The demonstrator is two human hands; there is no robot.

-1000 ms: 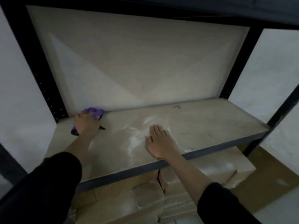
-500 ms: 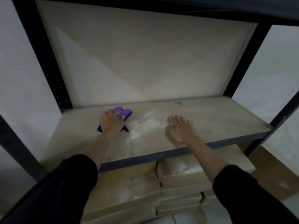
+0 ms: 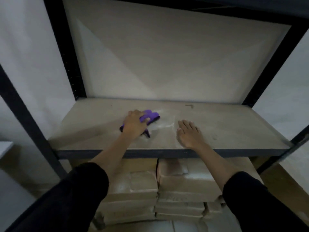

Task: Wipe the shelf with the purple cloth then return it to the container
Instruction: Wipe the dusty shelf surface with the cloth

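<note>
Curled over the purple cloth (image 3: 150, 115), the left hand (image 3: 133, 125) pins it to the shelf (image 3: 234, 128) with palm and bent fingers; a purple fold shows past the fingertips and a darker corner pokes out near the wrist. The cloth lies left of the middle of the board, nearer the back than the front edge; just to its right is a pale, dusty smear (image 3: 165, 126). The right hand (image 3: 189, 133) lies flat beside that smear, fingers straight and together, holding nothing; to me it looks like a brace.

I judge this to be the wiping step, mid-stroke; the smear and the whole right half of the board look unwiped. The next move calls for a firm sweep to the right through the dust, and the flat hand will need to lift or slide out of the way. No container is in sight, so the return step is a way off.

Both forearms reach in over the front lip from dark sleeves, the left angled inward, the right nearly straight; stacked cardboard boxes (image 3: 184, 185) sit below the shelf.
</note>
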